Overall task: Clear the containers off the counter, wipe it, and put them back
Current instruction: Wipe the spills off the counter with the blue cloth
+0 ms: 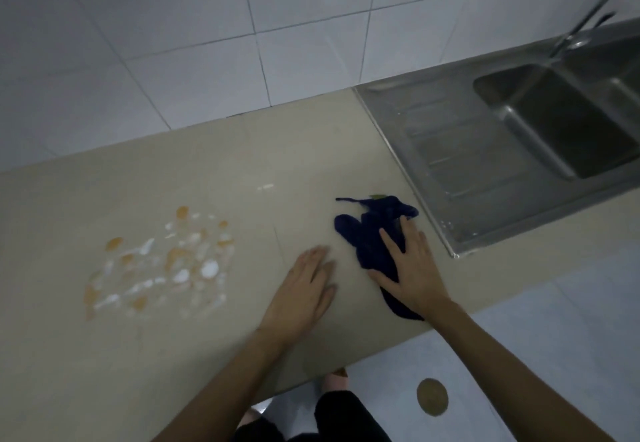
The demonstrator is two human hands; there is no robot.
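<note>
A dark blue cloth [367, 234] lies crumpled on the beige counter [214, 171], close to the sink's left edge. My right hand [408, 268] rests flat on the cloth's near part, fingers spread, pressing rather than gripping. My left hand [304, 289] lies flat on the bare counter just left of the cloth, fingers together, holding nothing. A patch of orange and white spills [162, 265] marks the counter farther left. No containers are in view.
A stainless steel sink [433, 151] with a ribbed drainboard and a deep basin sits at the right, a faucet [588, 12] over it. White tiled wall runs behind. The counter's front edge drops to a tiled floor with a round drain [432, 396].
</note>
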